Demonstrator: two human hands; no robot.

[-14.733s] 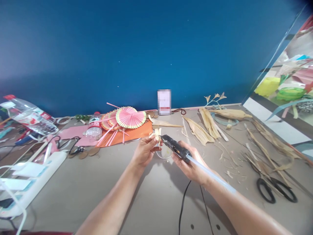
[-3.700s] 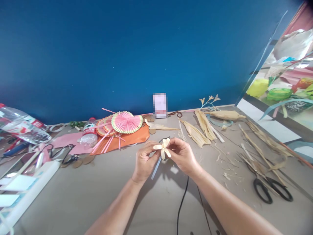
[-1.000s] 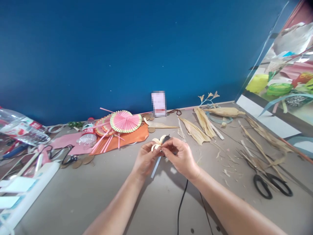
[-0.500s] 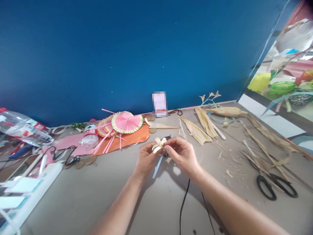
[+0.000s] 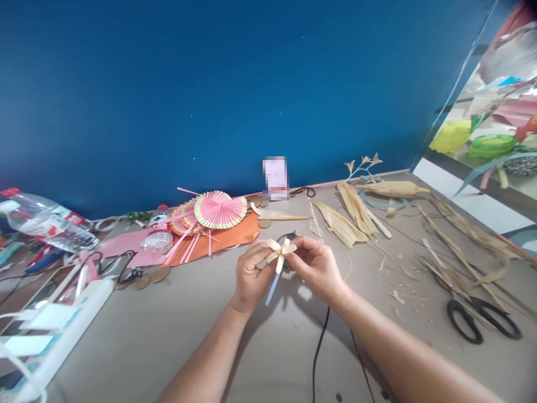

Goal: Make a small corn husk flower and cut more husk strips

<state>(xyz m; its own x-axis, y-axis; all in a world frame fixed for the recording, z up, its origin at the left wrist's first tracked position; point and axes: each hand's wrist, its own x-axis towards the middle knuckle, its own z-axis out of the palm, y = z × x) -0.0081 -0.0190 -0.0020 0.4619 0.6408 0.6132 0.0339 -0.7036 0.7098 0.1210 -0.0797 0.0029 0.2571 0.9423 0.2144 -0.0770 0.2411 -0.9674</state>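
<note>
A small cream flower of corn husk (image 5: 280, 252), its petals spread, is between my two hands over the middle of the table. My left hand (image 5: 254, 274) is closed, thumb and fingers gripping the flower from the left. From the other side my right hand (image 5: 316, 268) pinches a petal between thumb and forefinger. A translucent whitish stick (image 5: 272, 289) slants down just below the flower. Behind the fingers is a dark object (image 5: 288, 238), mostly hidden, and a black cord (image 5: 321, 350) runs toward me beneath my right forearm.
Dried corn husks (image 5: 339, 224) and black-handled scissors (image 5: 482, 319) lie to the right among scraps. Pink paper fans (image 5: 221, 210), an orange sheet (image 5: 235, 235), a small bottle (image 5: 159, 232), a large bottle (image 5: 50, 221) and a white power strip (image 5: 79, 324) are on the left. A blue wall (image 5: 251, 101) rises behind.
The flower has turned so that its petals face the camera more openly. My right fingers have shifted slightly along a petal, and both hands still hold the flower.
</note>
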